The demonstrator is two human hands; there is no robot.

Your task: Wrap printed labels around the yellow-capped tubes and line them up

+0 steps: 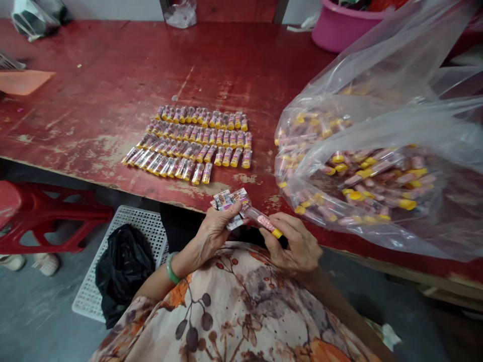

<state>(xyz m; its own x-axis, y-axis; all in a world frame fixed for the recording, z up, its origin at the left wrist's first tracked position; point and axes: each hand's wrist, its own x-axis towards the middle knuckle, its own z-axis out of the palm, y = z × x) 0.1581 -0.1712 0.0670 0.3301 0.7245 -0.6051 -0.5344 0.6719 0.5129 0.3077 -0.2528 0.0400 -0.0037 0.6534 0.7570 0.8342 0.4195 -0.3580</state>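
Observation:
My left hand (pixel 217 226) is closed on a small bunch of printed cards (pixel 225 199), with the thumb lying on top of them. Between the fingertips of my right hand (pixel 292 241) is the yellow-capped end of a clear tube (pixel 261 219) with pink contents. The tube's far end meets a printed card at my left fingers; whether the card is inside it I cannot tell. Beyond my hands, similar yellow-capped tubes (pixel 196 136) lie in several rows on the red table (pixel 113 65). To the right, a clear plastic bag (pixel 362 120) lies open with many loose tubes (pixel 381 176) inside.
A pink tub (pixel 343 25) stands at the back right, and a crumpled clear bag (pixel 181 14) lies by the wall. Left of my legs are a red stool (pixel 49 216) and a white perforated crate (pixel 88 286) with a black plastic bag (pixel 124 266) on it.

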